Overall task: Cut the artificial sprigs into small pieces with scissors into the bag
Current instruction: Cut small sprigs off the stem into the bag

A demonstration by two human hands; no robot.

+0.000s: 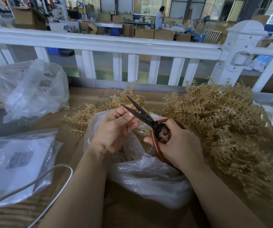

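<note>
Right hand (178,143) wrapped round the red-brown handles of the scissors (146,120), holding them tight. Black blades open a little, tips pointing up and away, just past the left fingertips. Left hand (116,129) curled, fingers and thumb pinching something small right beside the blades; too small to tell what. Both hands above the open mouth of the clear bag (149,176), with cut tan bits inside. Big heap of tan sprigs (223,122) close on the right, touching the bag's far side. A few more sprigs (81,116) lying left of the bag. Brown cardboard (86,97) under it all. Another clear bag (32,91) far left, well apart. Flat packet (17,162) and a grey cable (56,175) near the left arm. White fence (132,45) along the far edge. Some bare cardboard between the two bags.
</note>
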